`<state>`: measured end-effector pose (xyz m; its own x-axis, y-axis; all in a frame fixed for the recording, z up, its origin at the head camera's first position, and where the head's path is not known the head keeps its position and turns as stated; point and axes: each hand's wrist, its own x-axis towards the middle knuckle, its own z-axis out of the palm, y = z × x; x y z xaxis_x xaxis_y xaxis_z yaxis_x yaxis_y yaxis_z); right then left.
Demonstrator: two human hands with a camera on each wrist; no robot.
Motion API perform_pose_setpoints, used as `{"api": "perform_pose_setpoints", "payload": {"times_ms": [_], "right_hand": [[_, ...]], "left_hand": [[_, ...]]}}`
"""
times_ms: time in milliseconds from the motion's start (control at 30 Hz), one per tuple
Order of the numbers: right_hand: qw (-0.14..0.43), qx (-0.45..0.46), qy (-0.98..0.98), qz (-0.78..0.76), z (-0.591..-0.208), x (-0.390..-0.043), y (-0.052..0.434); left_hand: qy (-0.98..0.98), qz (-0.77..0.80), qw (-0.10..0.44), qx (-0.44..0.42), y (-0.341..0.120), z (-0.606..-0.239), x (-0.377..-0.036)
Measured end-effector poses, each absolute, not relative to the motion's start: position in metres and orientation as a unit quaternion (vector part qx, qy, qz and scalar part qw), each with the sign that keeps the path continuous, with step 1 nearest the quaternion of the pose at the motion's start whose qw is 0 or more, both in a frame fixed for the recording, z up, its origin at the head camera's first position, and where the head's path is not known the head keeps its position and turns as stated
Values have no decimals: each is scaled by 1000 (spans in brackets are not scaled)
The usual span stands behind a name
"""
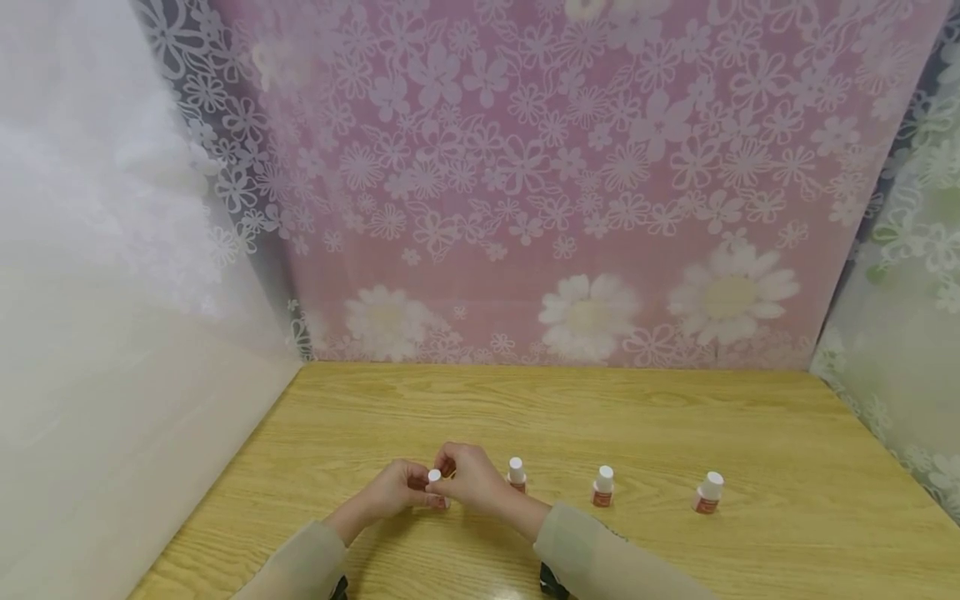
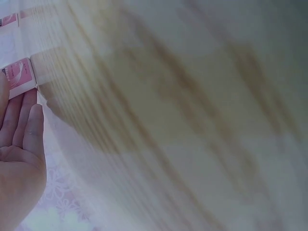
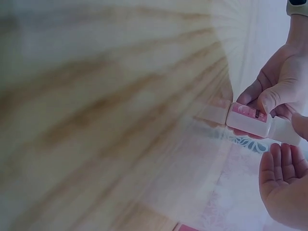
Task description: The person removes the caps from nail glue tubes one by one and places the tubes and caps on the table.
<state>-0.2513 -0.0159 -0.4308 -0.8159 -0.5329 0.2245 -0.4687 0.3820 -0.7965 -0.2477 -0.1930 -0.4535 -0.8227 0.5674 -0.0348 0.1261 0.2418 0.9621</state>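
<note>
At the near edge of the counter, the left hand grips a small bottle by its body while the right hand pinches its white cap, which looks still on. To the right, three more bottles stand capped and untouched, so most work seems left. The pink labels are too blurred to read.

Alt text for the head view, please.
Both hands, left hand and right hand, meet on one small white-capped bottle over a wooden table. Three similar bottles stand in a row to its right.
</note>
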Motion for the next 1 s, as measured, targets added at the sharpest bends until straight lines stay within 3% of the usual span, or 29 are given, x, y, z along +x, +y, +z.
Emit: {"api": "perform_pose_setpoints", "payload": {"times_ms": [467, 1000], "right_hand": [[59, -312, 828, -462, -428, -251, -17], [34, -306, 834, -458, -428, -251, -19]], "left_hand": [[764, 575, 194, 219, -194, -456, -251], [759, 573, 195, 241, -196, -455, -254]]}}
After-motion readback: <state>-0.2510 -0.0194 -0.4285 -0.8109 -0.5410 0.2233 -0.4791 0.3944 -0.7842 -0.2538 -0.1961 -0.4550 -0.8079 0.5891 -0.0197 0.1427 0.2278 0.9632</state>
